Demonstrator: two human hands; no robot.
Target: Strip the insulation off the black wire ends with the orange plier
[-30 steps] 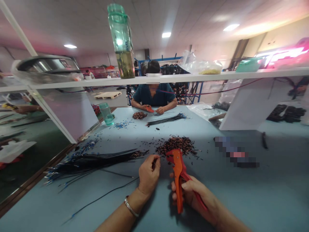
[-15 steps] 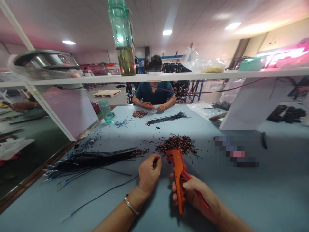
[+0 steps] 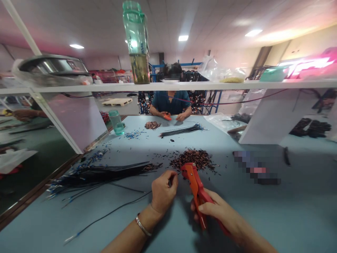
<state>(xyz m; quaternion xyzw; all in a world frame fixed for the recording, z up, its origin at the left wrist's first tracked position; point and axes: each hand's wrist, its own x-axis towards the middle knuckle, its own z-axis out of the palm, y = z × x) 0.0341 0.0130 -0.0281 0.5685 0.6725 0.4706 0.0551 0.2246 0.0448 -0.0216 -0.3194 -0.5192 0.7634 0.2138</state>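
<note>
My left hand [image 3: 162, 193] is closed in a pinch on the end of a thin black wire [image 3: 110, 213] that trails left across the blue table [image 3: 276, 218]. My right hand [image 3: 218, 212] grips the handles of an orange wire stripper [image 3: 196, 188], squeezed together, with its jaws right beside the left fingertips. Just beyond the jaws lies a pile of stripped wire bits [image 3: 192, 158]. A bundle of black wires [image 3: 100, 174] with blue ends lies to the left.
A person in a teal shirt [image 3: 170, 102] sits across the table with another orange tool, a small pile [image 3: 152, 125] and a wire bundle [image 3: 181, 130]. A green cup [image 3: 116, 122] stands far left. A white shelf [image 3: 184, 85] carries a green bottle [image 3: 137, 42].
My right hand has squeezed the stripper handles together and tilted the tool left, bringing its jaws against the wire end in my left fingers. The left hand shifted slightly right.
</note>
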